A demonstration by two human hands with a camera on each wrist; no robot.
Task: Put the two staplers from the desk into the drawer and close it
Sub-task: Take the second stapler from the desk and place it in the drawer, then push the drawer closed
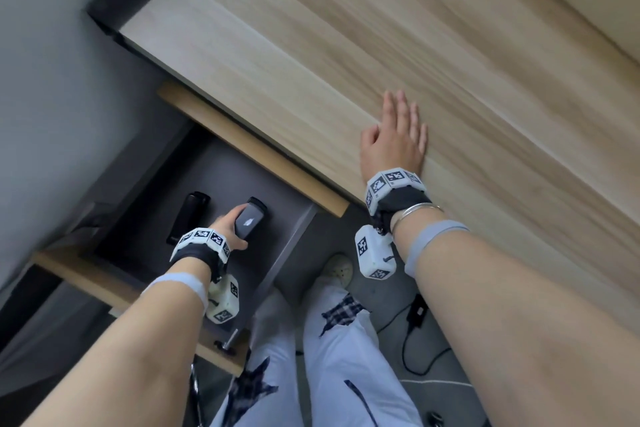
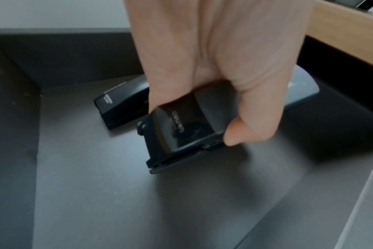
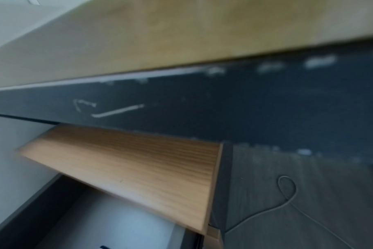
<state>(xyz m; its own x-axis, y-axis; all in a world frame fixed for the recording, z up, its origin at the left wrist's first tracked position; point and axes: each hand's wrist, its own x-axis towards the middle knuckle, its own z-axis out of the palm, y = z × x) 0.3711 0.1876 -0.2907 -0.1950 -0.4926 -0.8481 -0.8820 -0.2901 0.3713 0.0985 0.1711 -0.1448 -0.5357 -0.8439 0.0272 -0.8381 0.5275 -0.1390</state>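
Left hand (image 1: 232,230) grips 1 stapler (image 1: 250,221) inside the open drawer (image 1: 294,236); right hand (image 1: 394,135) lies flat, fingers straight, on desk (image 1: 346,28).

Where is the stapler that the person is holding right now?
In the head view, the held stapler is in the left hand, inside the open drawer, right of the other stapler lying there.

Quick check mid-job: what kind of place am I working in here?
Probably an office or study. A wood-grain desk stands over an open drawer; two staplers are there, one lying inside, one gripped by the left hand. A cable runs across the floor.
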